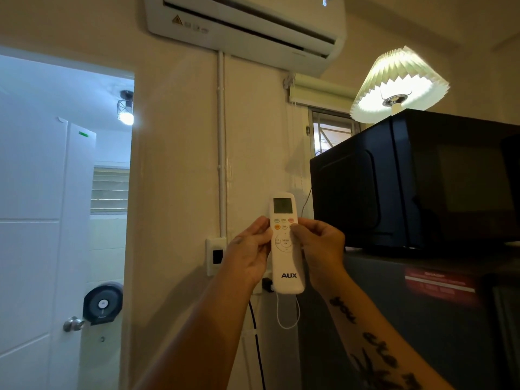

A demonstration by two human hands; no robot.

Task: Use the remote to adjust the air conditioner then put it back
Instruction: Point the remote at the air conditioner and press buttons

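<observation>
A white remote (pixel 285 266) marked AUX stands upright in front of me, its small screen on top and a white cord loop hanging from its base. My left hand (pixel 249 254) grips its left side. My right hand (pixel 320 251) holds the right side, thumb resting on the upper buttons. The white air conditioner (pixel 247 29) is mounted high on the wall above, its flap slightly open.
A black microwave (pixel 416 178) sits on a grey fridge (pixel 394 319) at right, a lit pleated lamp (pixel 399 83) behind it. A wall socket (pixel 215 256) with black cable is behind the remote. An open doorway (pixel 70 220) to a bathroom is at left.
</observation>
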